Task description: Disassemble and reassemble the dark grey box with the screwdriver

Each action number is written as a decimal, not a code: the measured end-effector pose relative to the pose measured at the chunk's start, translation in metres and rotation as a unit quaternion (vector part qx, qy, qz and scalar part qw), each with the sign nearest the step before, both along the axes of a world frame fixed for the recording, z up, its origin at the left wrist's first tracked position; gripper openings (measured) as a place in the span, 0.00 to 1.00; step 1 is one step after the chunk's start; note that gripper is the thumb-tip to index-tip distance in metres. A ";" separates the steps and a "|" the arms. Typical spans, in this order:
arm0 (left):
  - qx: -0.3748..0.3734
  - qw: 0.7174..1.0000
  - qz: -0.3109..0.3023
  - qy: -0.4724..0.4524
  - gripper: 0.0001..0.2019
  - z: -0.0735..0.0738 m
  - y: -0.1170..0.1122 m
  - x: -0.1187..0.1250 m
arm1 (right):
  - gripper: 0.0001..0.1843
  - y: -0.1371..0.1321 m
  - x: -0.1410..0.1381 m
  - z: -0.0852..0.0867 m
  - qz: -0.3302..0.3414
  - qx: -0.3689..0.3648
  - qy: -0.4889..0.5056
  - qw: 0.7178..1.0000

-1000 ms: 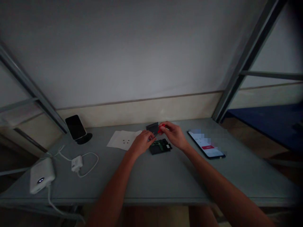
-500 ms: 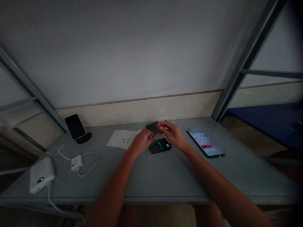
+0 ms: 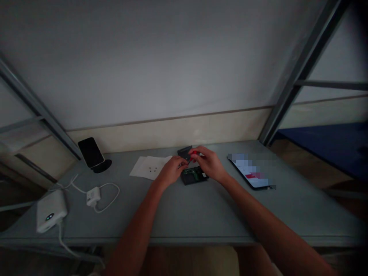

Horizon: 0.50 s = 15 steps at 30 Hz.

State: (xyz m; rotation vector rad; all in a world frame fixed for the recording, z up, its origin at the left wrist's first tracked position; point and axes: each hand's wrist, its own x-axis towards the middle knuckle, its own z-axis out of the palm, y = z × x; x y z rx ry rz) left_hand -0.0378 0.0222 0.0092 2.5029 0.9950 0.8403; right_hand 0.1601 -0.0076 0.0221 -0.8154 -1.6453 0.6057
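Note:
A small black device [image 3: 194, 176] with its cover off and a green circuit board showing lies on the grey table [image 3: 184, 214]. My left hand [image 3: 171, 171] rests at its left edge, fingers curled against it. My right hand [image 3: 209, 163] is closed round a red-handled screwdriver [image 3: 194, 153], whose tip points down at the device's far left corner. A dark cover piece [image 3: 184, 151] lies just behind the hands. On a white paper sheet [image 3: 149, 167] to the left lie three small dark screws [image 3: 152, 170].
A lit phone [image 3: 253, 172] lies flat at the right. A dark phone [image 3: 91, 152] leans on a round stand at the back left. A white power bank [image 3: 51, 210] and a white charger with cable [image 3: 94, 196] sit at the left. Metal frame posts rise on both sides.
Both hands and the screwdriver stay at the device; my left fingers have shifted slightly right toward the screwdriver tip. The view has tilted a little.

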 end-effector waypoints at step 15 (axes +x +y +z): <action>-0.039 0.999 0.013 -0.003 0.05 0.003 -0.001 0.000 | 0.12 0.002 -0.001 -0.001 0.006 -0.031 0.054 0.998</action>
